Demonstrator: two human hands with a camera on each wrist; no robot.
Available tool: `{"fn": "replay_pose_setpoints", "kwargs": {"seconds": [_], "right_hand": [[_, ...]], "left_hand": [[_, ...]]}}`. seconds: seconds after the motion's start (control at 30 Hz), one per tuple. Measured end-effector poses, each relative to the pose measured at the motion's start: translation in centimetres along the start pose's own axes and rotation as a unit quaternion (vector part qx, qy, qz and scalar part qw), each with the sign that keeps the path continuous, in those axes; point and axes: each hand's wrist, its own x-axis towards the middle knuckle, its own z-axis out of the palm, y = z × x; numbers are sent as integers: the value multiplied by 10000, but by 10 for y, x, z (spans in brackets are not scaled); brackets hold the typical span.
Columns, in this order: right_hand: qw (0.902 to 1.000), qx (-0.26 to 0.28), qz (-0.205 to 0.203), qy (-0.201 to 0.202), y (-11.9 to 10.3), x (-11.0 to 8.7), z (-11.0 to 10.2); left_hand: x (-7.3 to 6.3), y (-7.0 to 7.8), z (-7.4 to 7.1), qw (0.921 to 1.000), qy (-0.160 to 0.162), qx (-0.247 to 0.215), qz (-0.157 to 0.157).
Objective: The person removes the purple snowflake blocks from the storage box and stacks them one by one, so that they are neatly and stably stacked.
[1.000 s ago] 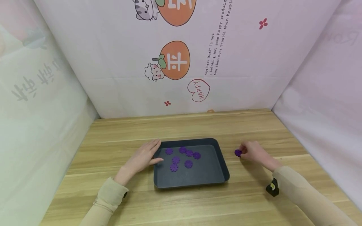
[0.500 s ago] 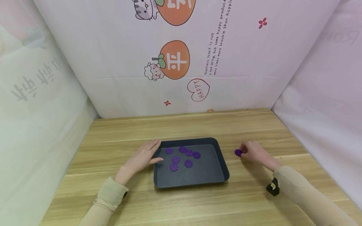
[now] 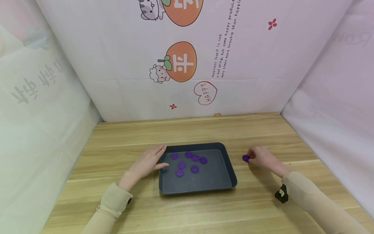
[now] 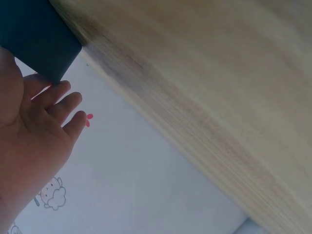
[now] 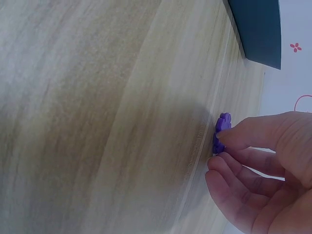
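My right hand (image 3: 262, 157) pinches a purple notched plastic disc (image 3: 245, 158) between thumb and fingers, low over the table to the right of the tray. In the right wrist view the thumb lies across the face of the disc (image 5: 223, 124), which stands on edge and may be more than one piece; I cannot tell. My left hand (image 3: 148, 161) rests on the left rim of the dark grey tray (image 3: 204, 186), fingers extended and thumb over the inside. The left wrist view shows its fingers (image 4: 72, 105) beside a corner of the tray (image 4: 36, 36).
Several more purple notched discs (image 3: 194, 169) lie in the tray, mostly toward its back left, some touching. Wooden tabletop (image 3: 198, 214) surrounds the tray. White printed sheeting (image 3: 131, 97) walls off the back and both sides. A black wrist device (image 3: 281, 194) sits at the right sleeve.
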Motion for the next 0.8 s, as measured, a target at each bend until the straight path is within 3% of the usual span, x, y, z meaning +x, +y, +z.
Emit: {"fn": "replay_pose_setpoints", "kwargs": {"seconds": [0.53,0.8], "right_hand": [[9999,-8,109,-45,-3,-2,-4],[9998,17,-110,168,-8,1,-9]], "left_hand": [[0,0,1,10000,25,2,4],[0,0,1,10000,42,22,17]]}}
